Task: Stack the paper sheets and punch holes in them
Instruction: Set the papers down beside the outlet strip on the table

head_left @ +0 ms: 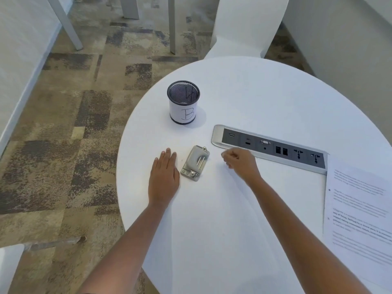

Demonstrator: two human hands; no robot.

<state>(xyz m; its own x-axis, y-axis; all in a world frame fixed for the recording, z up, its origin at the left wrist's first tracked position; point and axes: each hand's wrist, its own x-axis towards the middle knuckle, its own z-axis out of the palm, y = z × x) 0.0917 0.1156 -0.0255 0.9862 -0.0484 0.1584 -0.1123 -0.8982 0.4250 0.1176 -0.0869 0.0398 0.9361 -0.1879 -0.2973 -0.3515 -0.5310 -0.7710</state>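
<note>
A grey metal hole punch [195, 163] lies on the round white table [265, 98], near its left edge. My left hand [164, 177] rests flat, palm down, just left of the punch, with nothing in it. My right hand [239, 164] hovers to the right of the punch with its fingers curled in; I see nothing clearly held in it. A printed paper sheet [358, 209] lies at the table's right edge, well away from both hands. Faint lines on the table between my forearms may be the edges of a blank white sheet; I cannot tell for sure.
A black mesh pen cup [183, 102] with a paper label marked "B" stands behind the punch. A recessed socket panel [273, 146] runs across the table beyond my right hand. A white chair [244, 28] stands at the far side; patterned carpet lies to the left.
</note>
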